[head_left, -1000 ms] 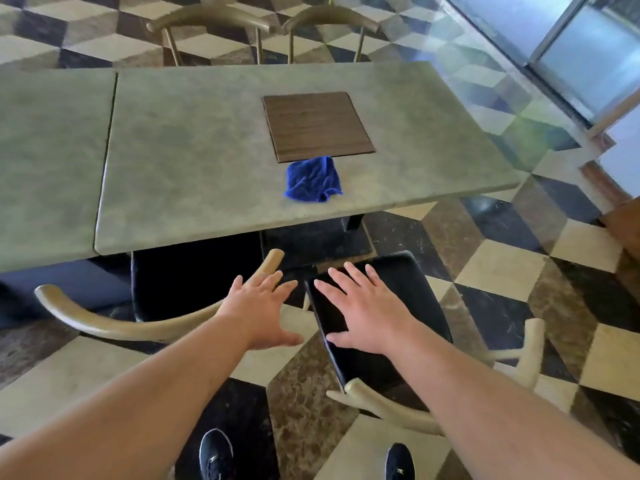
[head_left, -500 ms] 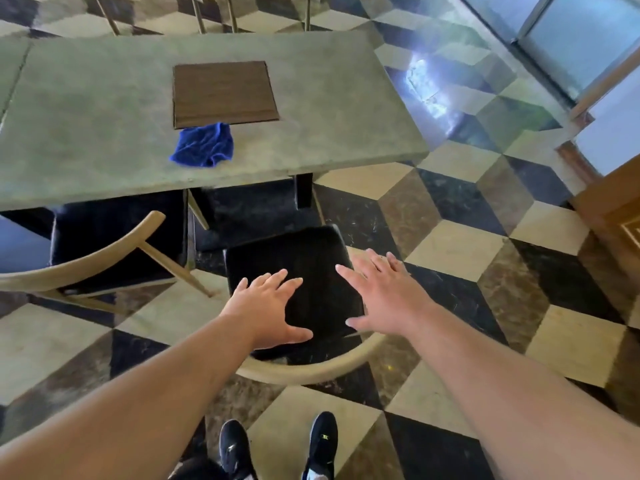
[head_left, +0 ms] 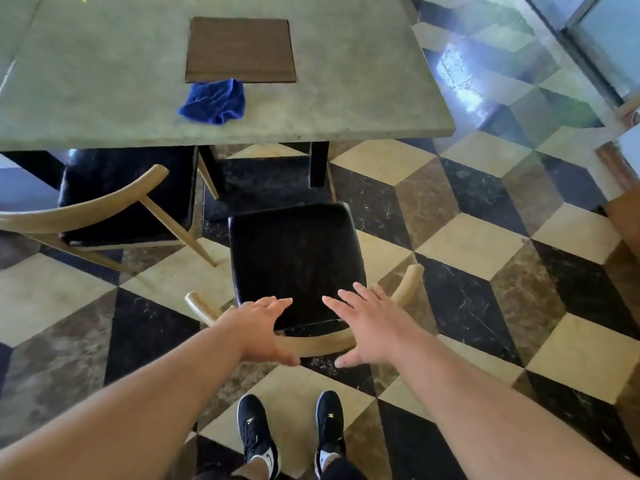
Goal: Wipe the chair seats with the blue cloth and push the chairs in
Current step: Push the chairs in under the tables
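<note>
A crumpled blue cloth (head_left: 213,102) lies on the grey-green table (head_left: 363,81), just in front of a brown mat. A chair with a black seat (head_left: 294,258) and a curved wooden backrest (head_left: 311,344) stands pulled out from the table, right in front of me. My left hand (head_left: 258,327) and my right hand (head_left: 363,327) are spread, fingers straight, over the backrest, thumbs below the rail. Neither hand holds anything. A second black-seated chair (head_left: 128,192) stands at the left, partly under the table.
The brown mat (head_left: 240,50) lies mid-table. Black table legs (head_left: 318,164) stand just beyond the near chair. My two black shoes (head_left: 256,434) are on the checkered floor behind the chair. Glass doors (head_left: 602,36) are at the far right, with wooden furniture (head_left: 623,216) by the right edge.
I have stepped to the right, behind the pulled-out chair. Both hands have dropped from above the seat to the backrest rail, fingers still straight.
</note>
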`<state>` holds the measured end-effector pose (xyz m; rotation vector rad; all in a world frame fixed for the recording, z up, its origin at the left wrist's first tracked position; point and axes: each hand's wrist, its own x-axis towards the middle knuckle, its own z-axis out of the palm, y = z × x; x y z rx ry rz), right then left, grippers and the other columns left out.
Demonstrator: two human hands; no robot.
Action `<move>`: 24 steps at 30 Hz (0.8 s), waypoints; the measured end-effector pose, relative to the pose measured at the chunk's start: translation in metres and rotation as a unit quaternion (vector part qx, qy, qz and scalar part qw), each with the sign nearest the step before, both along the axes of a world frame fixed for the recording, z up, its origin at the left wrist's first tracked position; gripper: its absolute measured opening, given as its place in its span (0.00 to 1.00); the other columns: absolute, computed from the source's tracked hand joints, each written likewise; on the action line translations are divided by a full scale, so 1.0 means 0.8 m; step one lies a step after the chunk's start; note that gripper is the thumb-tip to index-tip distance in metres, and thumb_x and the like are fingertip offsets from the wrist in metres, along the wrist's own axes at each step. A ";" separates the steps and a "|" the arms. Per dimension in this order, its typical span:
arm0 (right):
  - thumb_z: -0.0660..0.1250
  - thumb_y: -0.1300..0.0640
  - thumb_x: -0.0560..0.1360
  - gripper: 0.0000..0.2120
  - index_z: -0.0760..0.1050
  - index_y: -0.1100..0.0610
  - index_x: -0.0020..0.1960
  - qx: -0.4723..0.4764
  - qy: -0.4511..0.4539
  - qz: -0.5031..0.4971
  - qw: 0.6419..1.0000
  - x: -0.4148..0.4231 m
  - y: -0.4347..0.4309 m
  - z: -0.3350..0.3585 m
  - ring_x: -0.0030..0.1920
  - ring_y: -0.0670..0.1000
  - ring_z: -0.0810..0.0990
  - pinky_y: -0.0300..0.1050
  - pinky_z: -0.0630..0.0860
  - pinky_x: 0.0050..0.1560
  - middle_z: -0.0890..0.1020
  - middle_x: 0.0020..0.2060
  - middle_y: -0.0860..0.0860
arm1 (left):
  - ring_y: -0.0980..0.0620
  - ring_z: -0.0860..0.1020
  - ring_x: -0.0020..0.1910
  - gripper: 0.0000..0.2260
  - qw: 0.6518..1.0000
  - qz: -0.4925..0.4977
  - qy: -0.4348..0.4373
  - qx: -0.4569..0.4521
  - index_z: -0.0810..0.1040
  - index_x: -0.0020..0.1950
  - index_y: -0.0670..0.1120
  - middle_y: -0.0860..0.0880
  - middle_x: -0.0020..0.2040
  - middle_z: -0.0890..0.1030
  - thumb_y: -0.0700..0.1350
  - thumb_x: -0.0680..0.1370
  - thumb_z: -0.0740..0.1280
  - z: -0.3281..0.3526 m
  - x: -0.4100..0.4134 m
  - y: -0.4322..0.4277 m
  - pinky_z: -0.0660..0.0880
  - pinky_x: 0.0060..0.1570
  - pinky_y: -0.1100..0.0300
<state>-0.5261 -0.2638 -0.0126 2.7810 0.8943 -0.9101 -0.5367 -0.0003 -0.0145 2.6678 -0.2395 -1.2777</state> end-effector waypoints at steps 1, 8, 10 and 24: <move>0.68 0.25 0.69 0.53 0.43 0.42 0.82 -0.014 0.023 0.007 1.000 -0.005 0.001 -0.009 0.81 0.61 0.54 0.68 0.51 0.78 0.60 0.82 0.52 | 0.46 0.64 0.80 0.56 1.000 -0.022 0.014 0.018 0.47 0.84 0.63 0.54 0.83 0.62 0.77 0.63 0.71 -0.007 -0.009 -0.001 0.59 0.79 0.39; 0.74 0.50 0.74 0.15 0.72 0.44 0.57 -0.015 -0.014 0.029 0.999 -0.007 0.002 -0.052 0.40 0.52 0.76 0.54 0.76 0.48 0.78 0.43 0.46 | 0.45 0.80 0.54 0.16 0.981 -0.117 -0.121 0.092 0.72 0.65 0.57 0.52 0.52 0.81 0.47 0.79 0.67 -0.050 -0.031 -0.001 0.71 0.64 0.44; 0.74 0.50 0.73 0.16 0.72 0.44 0.58 -0.009 0.005 0.016 1.000 0.003 -0.001 -0.054 0.38 0.51 0.75 0.50 0.73 0.43 0.75 0.40 0.45 | 0.48 0.81 0.50 0.14 0.981 -0.110 -0.126 0.095 0.73 0.62 0.58 0.54 0.48 0.81 0.45 0.78 0.67 -0.056 -0.025 0.006 0.71 0.59 0.47; 0.74 0.50 0.76 0.14 0.67 0.42 0.47 0.034 -0.024 0.028 0.999 0.063 0.000 -0.022 0.35 0.50 0.74 0.50 0.71 0.46 0.75 0.37 0.43 | 0.48 0.80 0.51 0.08 0.963 -0.170 -0.142 0.152 0.75 0.58 0.55 0.53 0.50 0.80 0.46 0.80 0.67 -0.010 0.039 0.033 0.72 0.55 0.50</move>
